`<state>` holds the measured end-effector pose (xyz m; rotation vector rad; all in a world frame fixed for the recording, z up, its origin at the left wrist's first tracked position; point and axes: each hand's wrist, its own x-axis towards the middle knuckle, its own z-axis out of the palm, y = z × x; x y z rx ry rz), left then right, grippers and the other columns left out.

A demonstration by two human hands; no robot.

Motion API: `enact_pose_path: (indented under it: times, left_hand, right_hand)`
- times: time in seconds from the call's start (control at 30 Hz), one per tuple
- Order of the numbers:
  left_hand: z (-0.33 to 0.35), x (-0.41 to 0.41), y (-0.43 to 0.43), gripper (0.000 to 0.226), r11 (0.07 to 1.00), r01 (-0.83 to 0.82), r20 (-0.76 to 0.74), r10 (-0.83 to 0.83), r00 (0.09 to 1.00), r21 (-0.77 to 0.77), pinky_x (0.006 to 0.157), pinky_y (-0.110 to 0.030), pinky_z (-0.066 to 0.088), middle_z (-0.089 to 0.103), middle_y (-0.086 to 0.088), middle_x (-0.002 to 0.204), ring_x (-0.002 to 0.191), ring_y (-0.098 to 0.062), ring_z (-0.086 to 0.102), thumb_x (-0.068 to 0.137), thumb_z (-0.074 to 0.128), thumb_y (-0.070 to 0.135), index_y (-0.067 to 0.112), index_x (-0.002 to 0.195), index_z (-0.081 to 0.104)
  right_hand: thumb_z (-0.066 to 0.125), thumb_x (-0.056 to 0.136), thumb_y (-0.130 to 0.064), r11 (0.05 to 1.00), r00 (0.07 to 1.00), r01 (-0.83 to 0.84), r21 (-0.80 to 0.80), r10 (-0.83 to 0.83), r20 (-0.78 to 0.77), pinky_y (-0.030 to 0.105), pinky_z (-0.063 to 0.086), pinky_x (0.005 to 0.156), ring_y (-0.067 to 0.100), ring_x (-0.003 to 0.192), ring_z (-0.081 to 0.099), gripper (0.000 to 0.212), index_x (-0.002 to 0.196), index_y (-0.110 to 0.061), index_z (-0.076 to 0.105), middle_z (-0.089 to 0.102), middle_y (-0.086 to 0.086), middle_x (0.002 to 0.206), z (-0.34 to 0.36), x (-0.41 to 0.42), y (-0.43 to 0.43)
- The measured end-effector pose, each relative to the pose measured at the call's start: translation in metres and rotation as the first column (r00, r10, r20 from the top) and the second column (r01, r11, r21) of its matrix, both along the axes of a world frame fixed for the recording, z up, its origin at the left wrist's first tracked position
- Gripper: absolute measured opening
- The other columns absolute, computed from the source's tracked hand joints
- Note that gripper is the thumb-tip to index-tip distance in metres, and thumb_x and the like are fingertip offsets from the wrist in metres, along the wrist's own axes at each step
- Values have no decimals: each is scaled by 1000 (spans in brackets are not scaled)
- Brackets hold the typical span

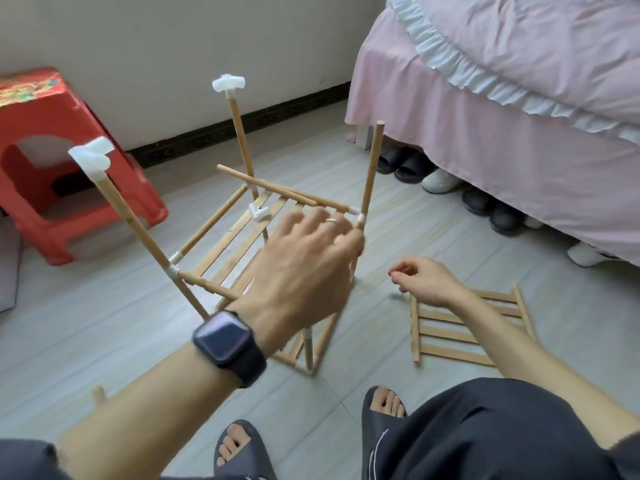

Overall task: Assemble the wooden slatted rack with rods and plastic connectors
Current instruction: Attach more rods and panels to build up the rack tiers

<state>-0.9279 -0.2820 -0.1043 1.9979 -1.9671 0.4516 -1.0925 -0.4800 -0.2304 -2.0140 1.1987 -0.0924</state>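
The half-built wooden rack [221, 244] stands on the floor with a slatted shelf held by white connectors. Its two left posts carry white connectors on top [90, 154] [228, 83], while the right post [375, 157] has a bare end. A loose white connector [258, 212] lies on the slats. My left hand [304, 258], with a watch on the wrist, reaches over the shelf and its fingers curl round the right post at its joint. My right hand [426, 282] hovers to the right with fingers curled and thumb against forefinger; nothing shows in it.
A loose slatted panel [467, 327] lies on the floor under my right forearm. A red plastic stool [52, 161] stands at the left. A pink bed [519, 116] with shoes [440, 180] beneath it fills the right. A short wooden piece [98, 394] lies at the lower left.
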Motion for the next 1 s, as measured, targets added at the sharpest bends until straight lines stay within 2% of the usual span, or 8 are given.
enact_pose_path:
  times: [0.07,0.2,0.3,0.4,0.57,0.77,0.9,1.0]
  left_hand:
    - [-2,-29,-23,22,998,30,47,-33,998,63,91,-41,45,70,1,110,106,-26,60,89,56,25,23,109,64]
    - [-45,-66,-75,29,947,15,-158,38,987,320,93,-38,38,65,1,118,114,-24,55,98,47,36,25,124,55]
    - [-106,-69,-102,34,847,1,-284,177,942,531,90,-38,39,62,-2,124,120,-26,52,99,46,35,27,131,52]
    - [-174,-57,-122,37,725,-36,-301,331,894,688,83,-36,43,58,-3,128,117,-26,55,98,46,33,27,134,51]
    - [-271,-37,-143,46,524,3,-325,524,787,852,95,-41,49,48,-5,140,122,-26,50,99,45,31,24,144,40]
    - [-345,-24,-159,59,415,21,-248,500,830,909,114,-43,35,28,-8,161,144,-30,32,99,47,27,24,155,29]
    - [-359,-21,-153,54,327,44,-197,452,870,944,114,-45,32,27,-5,160,144,-30,33,97,46,23,25,150,36]
    - [-359,-19,-145,51,253,79,-191,455,870,964,113,-45,34,19,-3,162,143,-30,34,96,45,22,24,147,40]
  right_hand:
    - [59,94,-34,1000,998,14,-10,-14,-61,29,50,81,10,94,65,12,92,-32,70,71,-11,91,-17,-9,1]
    - [50,94,-27,999,978,-28,-18,23,-205,27,35,56,17,75,55,25,69,-30,53,59,-11,72,-49,-24,-3]
    - [50,91,-35,1000,964,-15,-12,11,-265,31,46,68,19,90,63,15,87,-33,64,68,-12,91,-81,-33,-17]
    - [53,91,-38,1000,966,27,-4,-27,-259,33,50,84,17,105,62,21,106,-32,66,69,-11,110,-119,-41,-39]
    - [50,93,-36,999,928,28,27,-16,-373,40,47,101,29,125,54,48,141,-28,49,46,3,144,-184,-41,-84]
    - [51,96,-31,996,896,-78,-47,49,-441,48,35,114,41,140,29,65,155,-33,23,8,9,164,-238,8,-155]
    - [50,98,-30,985,903,-121,-119,60,-426,48,37,110,41,139,30,69,157,-44,17,-7,5,167,-252,53,-200]
    - [46,101,-34,983,875,-164,-81,107,-472,49,35,113,40,142,30,65,157,-45,15,-12,0,168,-270,78,-225]
